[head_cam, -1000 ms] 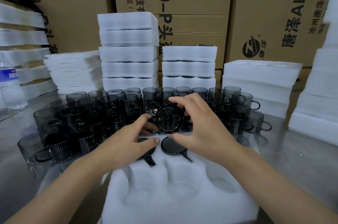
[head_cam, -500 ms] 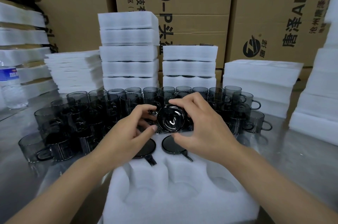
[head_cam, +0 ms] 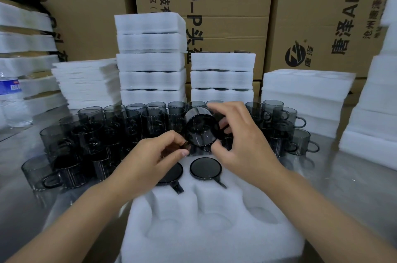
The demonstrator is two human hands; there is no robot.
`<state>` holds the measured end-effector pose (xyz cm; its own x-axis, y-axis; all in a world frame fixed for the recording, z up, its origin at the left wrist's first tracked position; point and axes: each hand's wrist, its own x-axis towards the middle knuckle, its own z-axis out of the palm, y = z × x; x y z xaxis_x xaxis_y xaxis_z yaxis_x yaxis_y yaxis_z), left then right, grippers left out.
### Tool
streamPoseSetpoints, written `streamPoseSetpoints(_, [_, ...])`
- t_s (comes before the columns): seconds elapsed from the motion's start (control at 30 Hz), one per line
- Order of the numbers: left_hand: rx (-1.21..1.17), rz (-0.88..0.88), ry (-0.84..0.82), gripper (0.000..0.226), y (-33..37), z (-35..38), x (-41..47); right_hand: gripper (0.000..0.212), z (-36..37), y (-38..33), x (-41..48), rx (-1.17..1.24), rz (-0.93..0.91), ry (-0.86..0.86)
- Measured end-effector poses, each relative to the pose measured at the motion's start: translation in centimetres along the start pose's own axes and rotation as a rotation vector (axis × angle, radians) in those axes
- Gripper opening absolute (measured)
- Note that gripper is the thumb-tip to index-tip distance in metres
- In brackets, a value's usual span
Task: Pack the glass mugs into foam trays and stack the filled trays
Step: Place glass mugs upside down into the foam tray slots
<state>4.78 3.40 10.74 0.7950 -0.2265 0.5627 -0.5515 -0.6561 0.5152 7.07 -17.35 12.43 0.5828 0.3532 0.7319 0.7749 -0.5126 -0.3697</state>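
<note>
A reflective steel table (head_cam: 348,189) fronts a wall of printed cardboard cartons (head_cam: 227,5). Stacks of filled trays (head_cam: 150,63) stand at its far side and a water bottle (head_cam: 10,99) far left. Above the near foam tray (head_cam: 214,232), the right hand (head_cam: 242,144) curls its fingers round a tilted smoked-glass mug (head_cam: 202,129), and the left hand (head_cam: 154,155) pinches its handle. Loose mugs (head_cam: 96,134) crowd behind.
</note>
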Motion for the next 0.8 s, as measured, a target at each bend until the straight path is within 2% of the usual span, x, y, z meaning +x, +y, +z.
streamPoseSetpoints(0.07, [0.010,0.016,-0.017,0.003,0.14,0.00,0.01,0.057,0.03,-0.06,0.08,0.073,0.016,0.012])
streamPoseSetpoints(0.17, [0.047,0.067,-0.030,0.015,0.25,-0.13,-0.02,0.052,0.00,-0.26,0.05,0.101,0.006,-0.026])
streamPoseSetpoints(0.27, [0.124,0.132,-0.055,0.030,0.51,-0.40,-0.11,0.062,-0.16,-0.65,-0.12,0.122,0.049,-0.127])
streamPoseSetpoints(0.4, [0.153,0.200,-0.095,0.029,0.80,-0.60,-0.13,0.071,-0.14,-0.62,-0.12,0.155,0.132,-0.247])
streamPoseSetpoints(0.57, [0.130,0.240,-0.124,0.017,0.98,-0.61,0.01,0.069,-0.10,-0.32,-0.12,0.160,0.141,-0.220])
streamPoseSetpoints(0.67, [0.120,0.216,-0.152,0.026,1.05,-0.65,-0.01,0.071,-0.10,-0.45,-0.17,0.170,0.137,-0.200])
streamPoseSetpoints(0.8, [0.147,0.218,-0.221,0.020,0.97,-0.56,-0.06,0.067,0.12,-0.45,-0.08,0.156,0.151,-0.173])
